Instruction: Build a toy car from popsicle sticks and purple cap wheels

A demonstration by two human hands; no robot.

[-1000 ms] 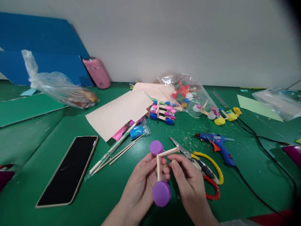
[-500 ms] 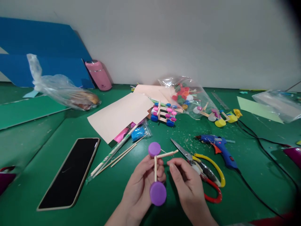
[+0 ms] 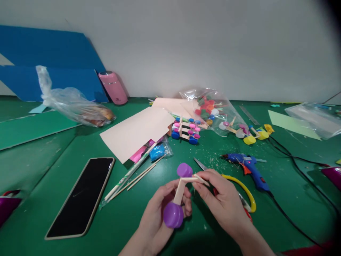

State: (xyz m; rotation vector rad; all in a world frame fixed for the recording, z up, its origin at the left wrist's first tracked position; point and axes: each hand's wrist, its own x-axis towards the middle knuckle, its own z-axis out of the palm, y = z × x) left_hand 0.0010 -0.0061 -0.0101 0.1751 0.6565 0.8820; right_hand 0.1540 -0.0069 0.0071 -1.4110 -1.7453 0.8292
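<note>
My left hand [image 3: 156,217] is closed around a small car made of craft sticks [image 3: 179,192], with purple bottle caps as wheels. One pair of purple caps [image 3: 173,215] faces me and another purple cap pair [image 3: 184,170] sits at the far end. A thin stick juts out to the right from the frame. My right hand [image 3: 225,202] pinches that stick's end between thumb and fingers, where a short splinter shows. Beneath the right hand lie scissors [image 3: 243,185] with yellow and red handles, partly covered.
A blue glue gun [image 3: 249,167] with its cord lies at right. At left is a phone [image 3: 80,199]; skewers [image 3: 141,177] and beige paper [image 3: 135,131] lie nearby. Small cap-wheeled cars [image 3: 185,129] and a plastic bag of caps [image 3: 210,108] sit behind, with a pink bottle [image 3: 114,88].
My right hand has moved in left and upward and now grips the stick's end. The purple-capped car has turned, showing the flat side of its craft stick.
</note>
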